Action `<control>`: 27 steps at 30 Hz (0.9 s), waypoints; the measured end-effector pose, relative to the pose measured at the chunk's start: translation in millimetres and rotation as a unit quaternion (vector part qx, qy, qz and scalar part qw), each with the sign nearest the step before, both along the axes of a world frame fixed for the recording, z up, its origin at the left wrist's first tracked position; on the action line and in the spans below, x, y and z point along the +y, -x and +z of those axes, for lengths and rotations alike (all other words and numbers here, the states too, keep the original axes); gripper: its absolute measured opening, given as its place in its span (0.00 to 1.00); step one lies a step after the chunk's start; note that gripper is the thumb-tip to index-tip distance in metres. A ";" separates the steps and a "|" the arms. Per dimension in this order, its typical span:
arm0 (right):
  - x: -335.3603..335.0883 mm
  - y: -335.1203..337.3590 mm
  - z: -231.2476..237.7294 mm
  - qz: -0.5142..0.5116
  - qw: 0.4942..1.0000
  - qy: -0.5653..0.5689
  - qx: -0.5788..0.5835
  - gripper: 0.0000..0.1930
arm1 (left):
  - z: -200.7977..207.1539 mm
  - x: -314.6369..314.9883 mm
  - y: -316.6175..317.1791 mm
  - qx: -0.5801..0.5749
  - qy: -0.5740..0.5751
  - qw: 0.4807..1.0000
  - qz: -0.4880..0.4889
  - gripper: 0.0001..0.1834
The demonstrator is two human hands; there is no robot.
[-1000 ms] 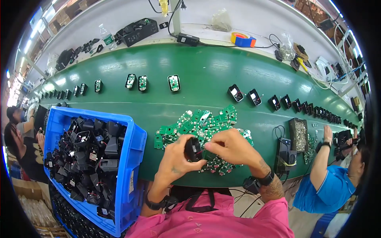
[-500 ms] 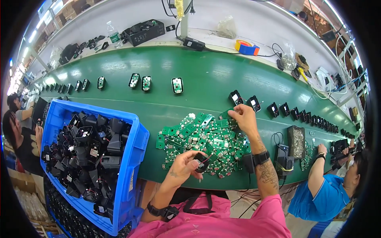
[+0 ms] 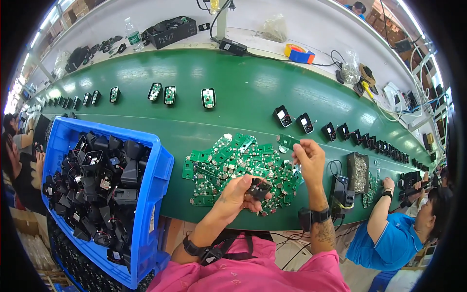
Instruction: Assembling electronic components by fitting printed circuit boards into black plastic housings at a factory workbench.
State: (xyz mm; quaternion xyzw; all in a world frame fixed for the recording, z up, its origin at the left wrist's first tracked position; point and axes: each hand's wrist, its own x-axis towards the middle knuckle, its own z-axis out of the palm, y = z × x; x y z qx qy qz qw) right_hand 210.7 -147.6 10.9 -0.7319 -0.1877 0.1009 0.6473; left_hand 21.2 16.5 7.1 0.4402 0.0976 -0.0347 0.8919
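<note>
In my left hand [image 3: 234, 198] sits a small black plastic housing [image 3: 259, 188], its open side turned up, fingers closed round it. My right hand [image 3: 311, 158] pinches a green circuit board [image 3: 288, 142] by one end, raised just above the far right edge of a heap of loose green boards [image 3: 228, 163]. The heap spreads over the green bench in front of me, partly hidden behind my left hand. On my left stands a blue crate [image 3: 152, 194] full of black housings [image 3: 129, 173] with thin wires showing.
Housings with boards [image 3: 208, 98] stand in a row at the far left; black housings [image 3: 281, 116] line the right. A black power adapter [image 3: 342, 195] and a parts box [image 3: 358, 173] sit right of my arm. A co-worker in blue [image 3: 389, 238] works beyond them.
My right hand has lifted a board off the heap and moved slightly right and nearer. My left hand has moved right with the housing, now tilted differently. The whole view has shifted a little.
</note>
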 end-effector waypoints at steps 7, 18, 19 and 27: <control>-9.5 68.0 40.5 0.064 0.996 -0.039 -0.055 0.06 | 6.3 -5.1 -7.2 0.023 0.060 0.998 -0.016 0.42; -15.0 79.8 39.1 0.097 0.983 -0.012 -0.153 0.06 | -0.4 -5.7 -7.3 0.038 0.074 0.997 0.001 0.42; -14.4 81.9 41.3 0.096 0.983 -0.012 -0.153 0.06 | -1.1 -5.4 -7.1 0.039 0.075 0.996 -0.004 0.42; -8.2 80.0 50.4 0.183 0.888 0.113 -0.405 0.14 | 22.6 -0.3 1.3 -0.045 0.096 0.994 -0.019 0.42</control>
